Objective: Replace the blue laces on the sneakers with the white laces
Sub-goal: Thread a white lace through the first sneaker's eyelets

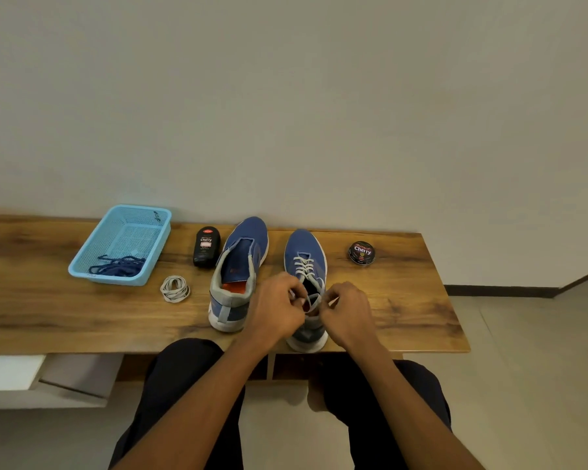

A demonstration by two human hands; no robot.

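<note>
On the wooden tabletop [404,300] before me lie a blue basket [92,262], coiled white lace [175,289], polish bottle [206,246], two sneakers [238,266] and a polish tin [362,252].

"Cherry" on black bottle [206,246], round tin [362,253]

both hands meet over the near end of the right sneaker [305,266], the left hand [276,304] just left of its opening, the right hand [347,312] just right. the left sneaker [239,266] stands just left of the left hand. further left lies the coiled lace [175,289], and beyond it the basket [82,266] with the loose laces [119,266] in its near end. the bottle [206,246] lies between basket and left sneaker, behind the left hand. the tin [362,252] sits behind and right of the right hand. all rest on the table [48,310].
</note>
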